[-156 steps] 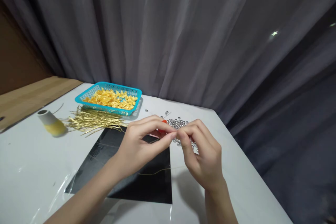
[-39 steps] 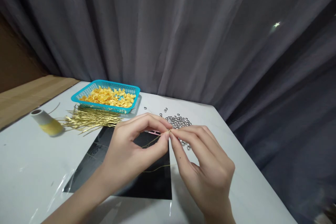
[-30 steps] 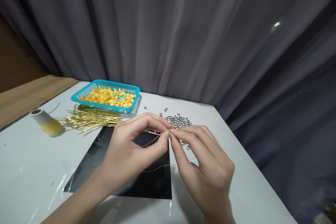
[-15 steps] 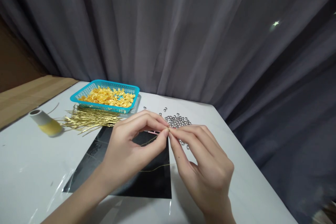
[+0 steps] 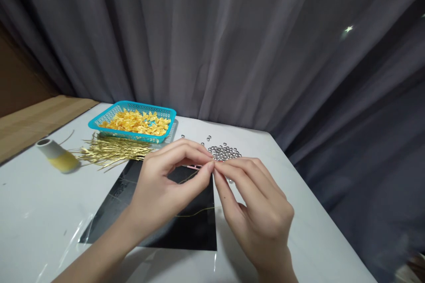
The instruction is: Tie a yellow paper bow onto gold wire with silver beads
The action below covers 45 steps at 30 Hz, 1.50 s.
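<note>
Through the head camera, a grey curtain (image 5: 186, 44) hangs behind a white table (image 5: 308, 234). Left hand (image 5: 162, 185) and right hand (image 5: 260, 205) meet fingertip to fingertip, both pinched narrow on a thin gold string (image 5: 188, 178), its gripped part mostly hidden. The string trails over a black mat (image 5: 186, 236). Silver beads (image 5: 226, 152) lie just beyond; a blue basket (image 5: 129, 133) of yellow pieces (image 5: 137, 122) stands farther left.
</note>
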Each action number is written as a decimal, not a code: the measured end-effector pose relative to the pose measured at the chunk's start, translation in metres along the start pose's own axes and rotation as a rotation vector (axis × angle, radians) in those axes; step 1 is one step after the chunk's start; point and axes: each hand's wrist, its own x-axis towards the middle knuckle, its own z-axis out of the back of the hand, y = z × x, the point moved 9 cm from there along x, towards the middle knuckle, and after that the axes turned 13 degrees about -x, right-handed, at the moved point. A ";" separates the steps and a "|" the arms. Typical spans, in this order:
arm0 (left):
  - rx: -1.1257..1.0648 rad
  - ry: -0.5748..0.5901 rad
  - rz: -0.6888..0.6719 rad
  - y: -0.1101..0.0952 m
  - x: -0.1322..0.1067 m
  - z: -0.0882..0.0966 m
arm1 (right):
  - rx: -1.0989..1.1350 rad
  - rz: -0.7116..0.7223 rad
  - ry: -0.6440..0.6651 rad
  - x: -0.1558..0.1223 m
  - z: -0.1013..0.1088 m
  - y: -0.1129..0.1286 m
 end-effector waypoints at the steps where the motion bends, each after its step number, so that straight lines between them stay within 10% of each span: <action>1: -0.003 0.002 0.006 0.001 0.000 -0.001 | -0.001 0.003 0.002 0.000 0.000 0.000; 33: -0.423 0.047 0.409 0.051 0.003 -0.003 | -0.030 0.076 0.065 -0.002 -0.008 -0.003; 45: -0.334 -0.011 0.163 0.021 0.002 0.001 | 0.268 -0.226 0.105 -0.001 -0.006 -0.023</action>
